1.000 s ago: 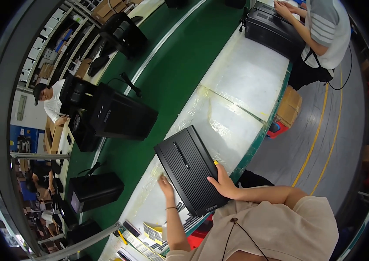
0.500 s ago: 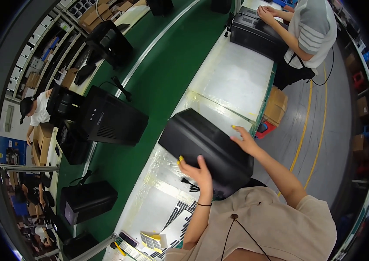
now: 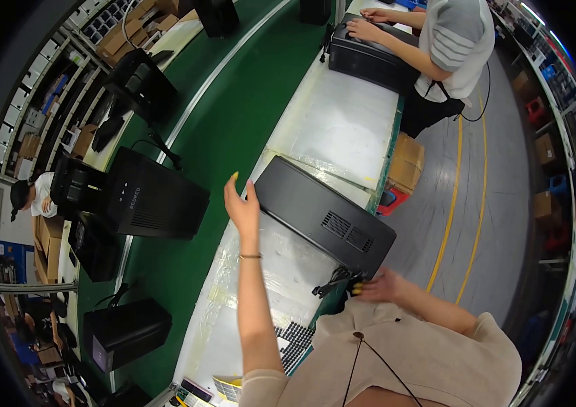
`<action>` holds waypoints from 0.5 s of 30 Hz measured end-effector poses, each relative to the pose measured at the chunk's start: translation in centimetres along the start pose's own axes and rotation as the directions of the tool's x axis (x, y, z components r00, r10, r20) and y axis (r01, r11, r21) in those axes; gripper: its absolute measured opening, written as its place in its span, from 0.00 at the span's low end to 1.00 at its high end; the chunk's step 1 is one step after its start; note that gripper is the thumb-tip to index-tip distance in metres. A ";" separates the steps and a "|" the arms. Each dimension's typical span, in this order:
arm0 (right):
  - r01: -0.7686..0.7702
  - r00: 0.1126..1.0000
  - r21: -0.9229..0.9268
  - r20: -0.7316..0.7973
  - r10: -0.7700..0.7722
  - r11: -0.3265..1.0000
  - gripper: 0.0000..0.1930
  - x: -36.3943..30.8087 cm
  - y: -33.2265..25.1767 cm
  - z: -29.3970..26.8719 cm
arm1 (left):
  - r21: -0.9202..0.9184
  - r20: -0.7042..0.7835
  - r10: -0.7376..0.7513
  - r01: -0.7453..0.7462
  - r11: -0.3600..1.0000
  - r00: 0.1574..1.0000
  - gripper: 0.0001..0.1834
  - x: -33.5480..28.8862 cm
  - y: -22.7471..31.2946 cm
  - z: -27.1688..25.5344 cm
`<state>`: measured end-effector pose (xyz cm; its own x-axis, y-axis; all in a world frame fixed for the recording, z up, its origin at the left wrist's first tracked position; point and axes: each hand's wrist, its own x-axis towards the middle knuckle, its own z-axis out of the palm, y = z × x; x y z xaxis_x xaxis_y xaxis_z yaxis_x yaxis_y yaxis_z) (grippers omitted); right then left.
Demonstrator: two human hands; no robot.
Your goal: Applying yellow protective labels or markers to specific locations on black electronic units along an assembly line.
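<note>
A black box-shaped case (image 3: 318,214) lies slantwise across the white bench in front of me. Two vent grilles show on its upward side near the right end. At its far left end is my left hand (image 3: 242,207), thumb and fingers apart, the thumb close to the case's corner. My right hand (image 3: 384,285) is beside the near right end, fingers stretched leftward and slightly blurred; whether it touches the case I cannot tell. A bundled black cord (image 3: 334,281) hangs by the case's near edge.
Sheets of small black pieces (image 3: 293,346) lie on the bench (image 3: 339,125) near me. At the far end a co-worker (image 3: 454,51) handles another black case (image 3: 369,61). Left, black cases (image 3: 155,197) stand along a green line (image 3: 233,115). A cardboard box (image 3: 406,163) sits right of the bench.
The case has turned, so its vented side now faces up. My left hand has moved to its far left end, my right hand down to its near right end. The view has shifted slightly.
</note>
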<state>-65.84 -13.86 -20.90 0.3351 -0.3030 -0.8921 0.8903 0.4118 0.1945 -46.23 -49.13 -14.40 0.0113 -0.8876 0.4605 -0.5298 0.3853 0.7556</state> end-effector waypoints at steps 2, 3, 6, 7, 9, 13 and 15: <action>-0.096 0.993 0.120 0.075 0.087 0.988 0.24 1.6 1.3 0.9 | -0.078 0.545 -0.064 0.127 0.989 0.836 0.25 3.8 -0.7 0.6; -0.033 0.984 0.253 0.179 -0.013 0.967 0.22 2.6 1.2 1.7 | -0.092 0.686 -0.045 0.148 0.985 0.726 0.26 4.9 -0.6 1.4; -0.043 0.934 0.447 0.335 -0.123 0.893 0.16 3.2 0.1 3.1 | -0.119 0.873 -0.050 0.313 0.942 0.484 0.26 6.2 -0.5 2.0; 0.069 0.926 0.436 0.306 -0.220 0.897 0.15 2.8 -0.7 3.3 | -0.120 0.886 -0.072 0.376 0.919 0.459 0.26 6.0 -0.6 1.9; 0.231 0.935 0.406 0.159 -0.318 0.884 0.14 0.9 -3.2 3.6 | -0.211 0.847 -0.023 0.375 0.903 0.531 0.26 4.7 -1.2 1.4; 0.600 0.746 0.167 0.236 -0.623 0.782 0.23 -3.5 -11.3 6.7 | -0.247 0.666 0.029 0.183 0.952 0.745 0.28 -1.4 -1.7 1.2; 0.701 0.665 0.005 0.359 -0.655 0.713 0.31 -5.8 -16.5 9.2 | -0.216 0.399 -0.029 0.124 0.968 0.916 0.30 -4.8 -0.9 1.9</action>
<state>-79.62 -26.80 -15.23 -0.2497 -0.7800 -0.5738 0.8714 0.0774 -0.4844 -47.37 -45.69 -18.17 -0.3129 -0.9252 0.2145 -0.3286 0.3174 0.8895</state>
